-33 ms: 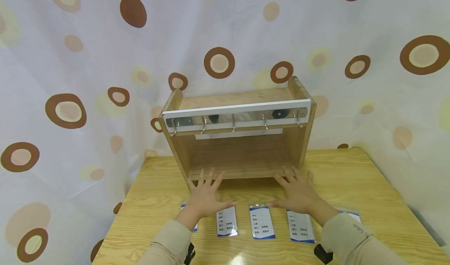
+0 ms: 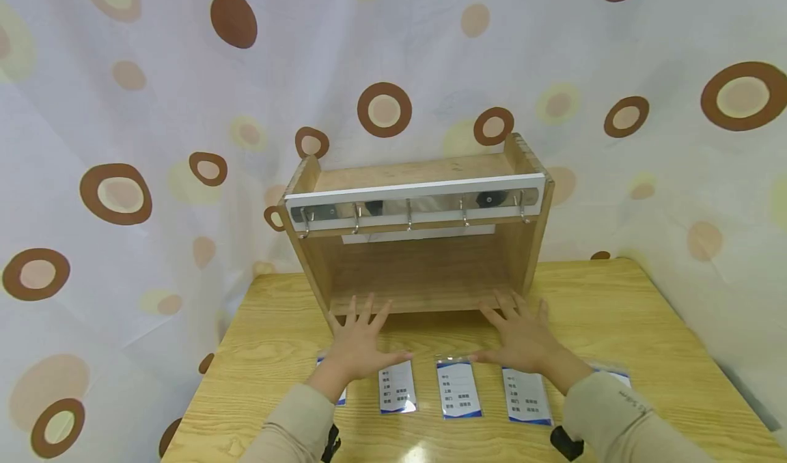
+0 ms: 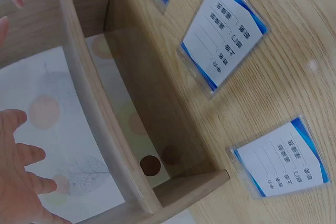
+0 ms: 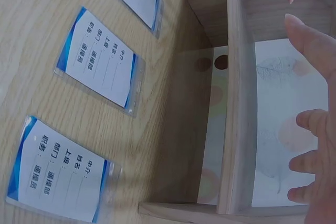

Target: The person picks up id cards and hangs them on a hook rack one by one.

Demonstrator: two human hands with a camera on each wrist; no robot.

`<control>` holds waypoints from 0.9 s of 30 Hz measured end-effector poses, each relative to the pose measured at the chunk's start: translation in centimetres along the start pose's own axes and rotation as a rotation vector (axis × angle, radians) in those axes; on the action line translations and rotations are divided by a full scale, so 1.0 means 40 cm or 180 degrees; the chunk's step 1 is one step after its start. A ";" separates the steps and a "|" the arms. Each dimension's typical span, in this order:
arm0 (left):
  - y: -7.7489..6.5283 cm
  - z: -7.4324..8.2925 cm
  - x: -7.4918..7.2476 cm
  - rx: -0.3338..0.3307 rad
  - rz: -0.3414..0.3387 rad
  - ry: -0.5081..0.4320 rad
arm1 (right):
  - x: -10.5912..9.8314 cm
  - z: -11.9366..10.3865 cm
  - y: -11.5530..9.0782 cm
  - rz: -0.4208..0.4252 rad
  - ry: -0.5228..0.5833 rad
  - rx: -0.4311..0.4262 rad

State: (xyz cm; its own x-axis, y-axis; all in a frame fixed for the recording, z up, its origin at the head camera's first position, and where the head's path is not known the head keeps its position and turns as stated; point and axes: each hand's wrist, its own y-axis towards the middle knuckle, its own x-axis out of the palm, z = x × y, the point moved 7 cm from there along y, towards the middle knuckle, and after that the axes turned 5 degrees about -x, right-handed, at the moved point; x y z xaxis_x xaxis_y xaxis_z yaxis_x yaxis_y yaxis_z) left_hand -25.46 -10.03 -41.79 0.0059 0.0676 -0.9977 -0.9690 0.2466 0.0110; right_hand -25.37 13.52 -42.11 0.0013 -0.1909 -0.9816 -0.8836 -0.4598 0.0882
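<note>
My left hand point(image 2: 358, 347) is held palm down with its fingers spread, in front of a wooden shelf point(image 2: 424, 265). Likewise spread, my right hand point(image 2: 522, 338) is at the shelf's right side, and neither hand holds anything. Below them a row of plastic-sleeved name badges lies on the table, among them a middle badge point(image 2: 459, 389), one by the left thumb point(image 2: 397, 388) and one under the right hand point(image 2: 527, 396). The outer left badge point(image 2: 341, 398) is partly hidden by the left hand and wrist. Across the shelf's front runs a metal hook rail point(image 2: 424, 205) with several hooks.
The wood-grain table point(image 2: 264, 354) carries the shelf near its back edge. Behind it hangs a white curtain point(image 2: 424, 53) with brown and beige circles. At the far right another badge point(image 2: 615, 377) lies partly behind the right sleeve point(image 2: 609, 408).
</note>
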 end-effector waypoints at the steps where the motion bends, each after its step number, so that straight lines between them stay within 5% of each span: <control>1: -0.001 -0.002 0.001 -0.0001 -0.0001 0.0000 | 0.000 0.000 0.001 0.0007 -0.0019 -0.0006; 17: -0.017 -0.032 -0.009 0.0010 0.0044 -0.0090 | -0.007 0.023 -0.017 0.0034 0.0246 0.0085; 27: -0.029 -0.093 -0.057 -0.0165 0.0311 -0.0080 | 0.013 0.079 -0.078 0.0040 0.0620 0.0178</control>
State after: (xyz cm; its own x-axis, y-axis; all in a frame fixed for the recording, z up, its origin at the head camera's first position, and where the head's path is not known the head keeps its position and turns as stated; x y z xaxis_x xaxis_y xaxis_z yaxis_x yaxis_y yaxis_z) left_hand -25.26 -14.05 -39.76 -0.0837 0.1133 -0.9900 -0.9768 0.1874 0.1041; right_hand -24.10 17.58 -43.44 0.0760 -0.3631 -0.9287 -0.9088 -0.4085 0.0854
